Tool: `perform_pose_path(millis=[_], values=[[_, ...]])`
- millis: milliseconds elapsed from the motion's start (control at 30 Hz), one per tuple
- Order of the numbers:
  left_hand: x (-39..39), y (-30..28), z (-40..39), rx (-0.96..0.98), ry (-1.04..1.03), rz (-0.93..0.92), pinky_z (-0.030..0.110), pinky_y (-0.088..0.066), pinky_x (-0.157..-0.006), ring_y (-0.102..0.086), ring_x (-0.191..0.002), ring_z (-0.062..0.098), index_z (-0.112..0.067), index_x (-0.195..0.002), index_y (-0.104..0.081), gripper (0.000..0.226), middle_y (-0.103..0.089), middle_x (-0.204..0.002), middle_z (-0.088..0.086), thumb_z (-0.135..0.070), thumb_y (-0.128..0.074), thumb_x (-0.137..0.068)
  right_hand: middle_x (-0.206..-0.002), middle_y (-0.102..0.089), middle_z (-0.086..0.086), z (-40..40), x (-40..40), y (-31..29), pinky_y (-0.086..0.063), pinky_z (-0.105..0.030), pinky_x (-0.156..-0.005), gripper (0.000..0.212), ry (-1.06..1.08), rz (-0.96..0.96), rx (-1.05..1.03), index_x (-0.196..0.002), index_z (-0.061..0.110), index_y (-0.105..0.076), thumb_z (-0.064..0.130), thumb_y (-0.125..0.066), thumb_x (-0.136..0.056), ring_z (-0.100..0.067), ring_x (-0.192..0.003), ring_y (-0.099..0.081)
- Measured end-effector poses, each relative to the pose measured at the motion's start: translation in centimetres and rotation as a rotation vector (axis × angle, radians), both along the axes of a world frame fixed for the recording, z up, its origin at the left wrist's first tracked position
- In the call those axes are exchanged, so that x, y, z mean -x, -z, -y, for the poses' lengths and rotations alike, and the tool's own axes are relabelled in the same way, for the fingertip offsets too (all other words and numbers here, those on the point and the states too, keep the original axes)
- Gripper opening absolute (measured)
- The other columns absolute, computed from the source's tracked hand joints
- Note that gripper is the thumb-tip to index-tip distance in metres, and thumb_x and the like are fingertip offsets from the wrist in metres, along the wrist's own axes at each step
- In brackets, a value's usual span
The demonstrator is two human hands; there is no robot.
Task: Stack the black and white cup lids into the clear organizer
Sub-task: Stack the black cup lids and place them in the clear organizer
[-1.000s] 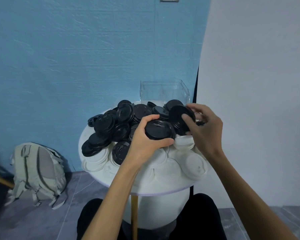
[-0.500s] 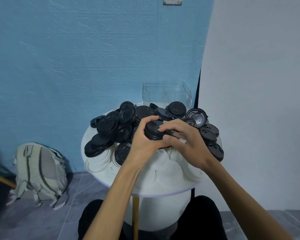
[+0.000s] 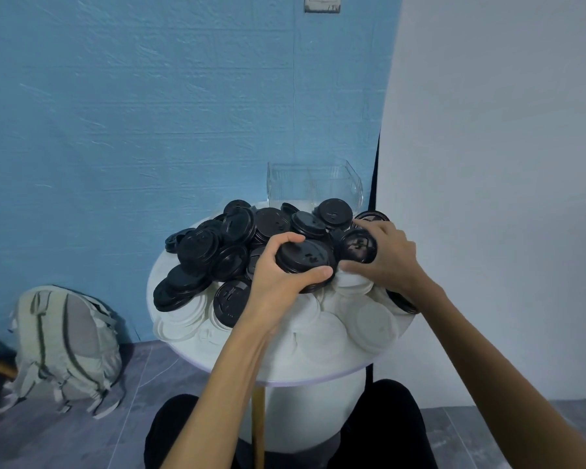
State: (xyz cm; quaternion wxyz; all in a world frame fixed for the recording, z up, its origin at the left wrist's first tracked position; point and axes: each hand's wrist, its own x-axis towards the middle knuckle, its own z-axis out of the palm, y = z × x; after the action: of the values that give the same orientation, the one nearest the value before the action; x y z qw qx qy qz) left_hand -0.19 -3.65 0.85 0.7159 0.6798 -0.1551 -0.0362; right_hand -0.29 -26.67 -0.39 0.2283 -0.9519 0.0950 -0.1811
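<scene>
A round white table (image 3: 285, 370) carries a heap of black lids (image 3: 217, 245) at the back and left, and white lids (image 3: 376, 323) toward the front. My left hand (image 3: 278, 282) grips a short stack of black lids (image 3: 305, 260) above the middle of the heap. Just to its right, my right hand (image 3: 389, 258) holds one black lid (image 3: 357, 247) tilted on edge, fingers curled round its rim. The clear organizer (image 3: 313, 186) stands at the table's far edge and looks empty.
A grey backpack (image 3: 65, 343) lies on the floor to the left, against the blue wall. A white wall rises close on the right. My legs in dark trousers are under the table, beside its wooden leg (image 3: 257, 424).
My right hand left the stack in my left hand, moved right and took up another black lid. My left hand kept hold of the stack.
</scene>
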Motion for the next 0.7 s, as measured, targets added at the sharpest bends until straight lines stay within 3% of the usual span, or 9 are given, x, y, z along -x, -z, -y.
perform_pose_path(millis=[167, 333, 700], values=[[0.3, 0.0, 0.5, 0.019, 0.009, 0.011, 0.010, -0.052, -0.074, -0.066, -0.085, -0.010, -0.017, -0.120, -0.064, 0.061, -0.069, -0.105, -0.008, 0.001, -0.090, -0.068, -0.142, -0.046, 0.003, -0.1, -0.8, 0.9, -0.029, -0.049, -0.111, 0.088, 0.003, 0.035, 0.007, -0.146, 0.040, -0.043, 0.060, -0.082, -0.070, -0.027, -0.131, -0.045], [0.0, 0.1, 0.3, 0.040, 0.002, 0.014, 0.018, -0.056, -0.083, -0.070, -0.100, 0.003, -0.024, -0.119, -0.066, 0.061, -0.072, -0.112, -0.004, -0.004, -0.092, -0.067, -0.133, -0.054, -0.001, -0.7, -1.5, 0.9, -0.038, -0.050, -0.108, 0.075, -0.006, 0.107, -0.017, -0.139, 0.031, -0.054, 0.053, -0.082, -0.073, -0.023, -0.125, -0.051], [-0.1, 0.4, 0.0, 0.012, -0.026, 0.031, 0.037, -0.056, -0.100, -0.068, -0.110, 0.011, -0.030, -0.118, -0.066, 0.064, -0.070, -0.119, -0.003, -0.009, -0.095, -0.066, -0.125, -0.057, 0.005, -1.6, -0.3, -0.9, -0.045, -0.026, -0.095, 0.066, 0.010, 0.358, -0.188, -0.133, 0.027, -0.057, 0.035, -0.085, -0.073, -0.014, -0.111, -0.058]])
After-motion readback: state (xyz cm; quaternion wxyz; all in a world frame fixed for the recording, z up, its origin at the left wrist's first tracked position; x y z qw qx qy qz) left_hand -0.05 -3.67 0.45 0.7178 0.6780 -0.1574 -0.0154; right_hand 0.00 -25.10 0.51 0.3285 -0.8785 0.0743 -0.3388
